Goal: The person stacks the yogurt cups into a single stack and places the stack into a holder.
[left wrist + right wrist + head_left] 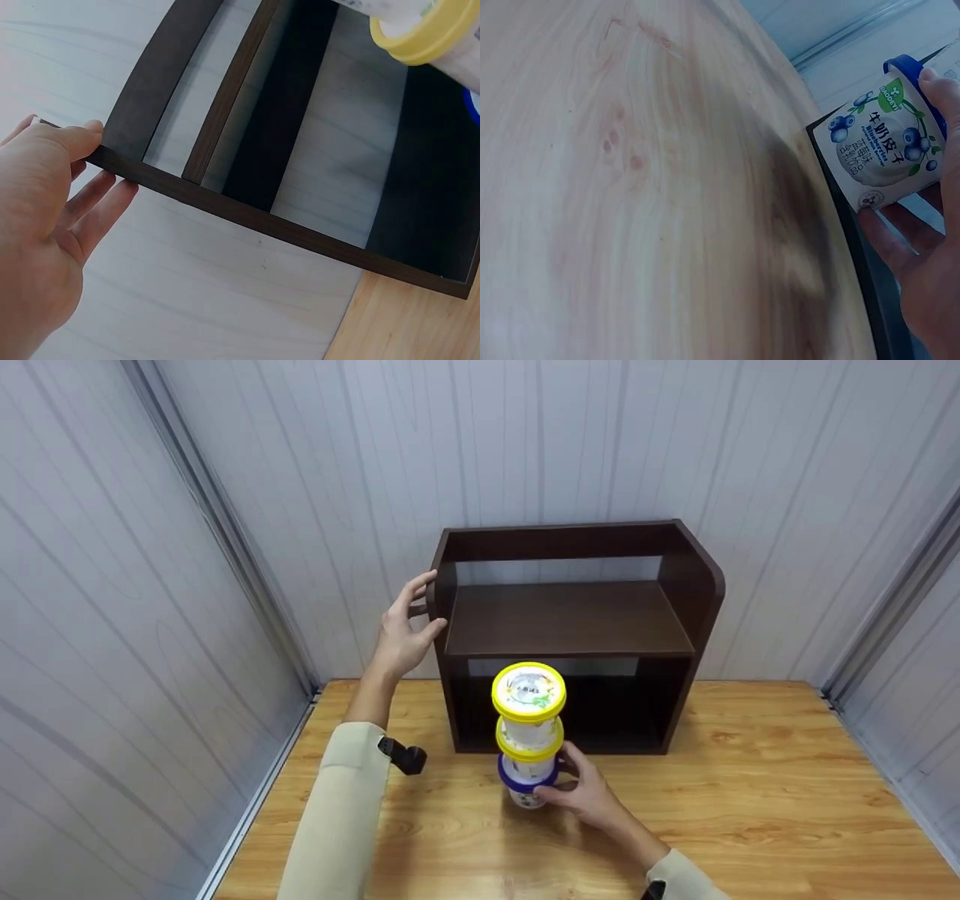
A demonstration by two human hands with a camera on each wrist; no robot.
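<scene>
A dark brown two-tier shelf (570, 619) stands at the back of the wooden table. My left hand (403, 634) holds the front edge of its left side panel, with the thumb on one side and the fingers on the other. In front of the lower compartment is a stack of three white tubs. A yellow-lidded tub (529, 691) tops another yellow-lidded tub (517, 751), and a blue-lidded tub (885, 142) with blueberry pictures is lowest. My right hand (592, 795) grips this lowest tub from the right, its thumb up by the blue lid.
Pale panelled walls (300, 450) rise behind and on both sides of the table. Wood-grain tabletop (780, 787) extends to the right of the shelf. The shelf's upper board (622, 622) lies behind and above the stack, between raised side panels.
</scene>
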